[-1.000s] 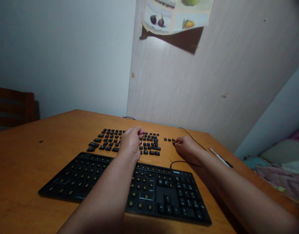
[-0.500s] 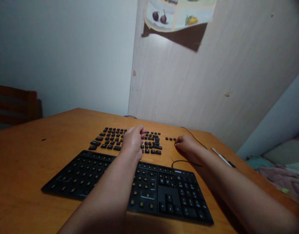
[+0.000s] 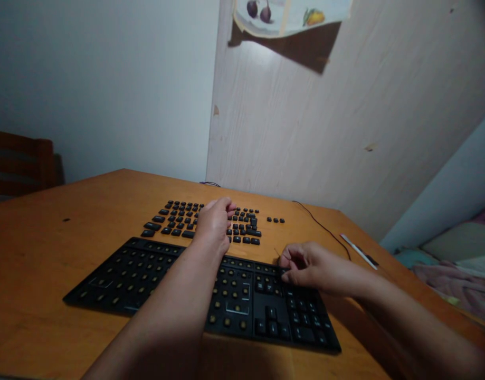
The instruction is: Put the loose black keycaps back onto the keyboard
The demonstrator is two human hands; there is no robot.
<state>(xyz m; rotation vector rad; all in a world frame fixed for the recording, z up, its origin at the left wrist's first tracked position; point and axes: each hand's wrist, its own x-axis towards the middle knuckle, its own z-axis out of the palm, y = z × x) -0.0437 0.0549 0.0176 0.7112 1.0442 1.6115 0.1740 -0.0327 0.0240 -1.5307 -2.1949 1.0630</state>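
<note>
My left hand (image 3: 214, 224) hovers over or rests among the loose black keycaps (image 3: 180, 220) laid out in rows, its fingers curled; what they hold, if anything, is hidden. My right hand (image 3: 305, 265) is at the back edge of the black keyboard (image 3: 255, 306), near its upper right part. Thumb and fingertips bend toward each other there; anything between them is too small to make out. Most of the keyboard's left and middle shows bare key posts. Keys are still seated at the number pad (image 3: 305, 319) and arrow cluster (image 3: 271, 322).
Three small keycaps (image 3: 275, 220) lie in a row right of the main group. A thin black cable (image 3: 321, 224) runs across the table's right side, near a white strip (image 3: 359, 252). A wall stands behind the table (image 3: 100, 206); a wooden chair (image 3: 20, 163) is at left.
My right hand has come back from beside the three small keycaps to the keyboard's back edge. My left hand keeps its place among the keycaps. The view has shifted slightly.
</note>
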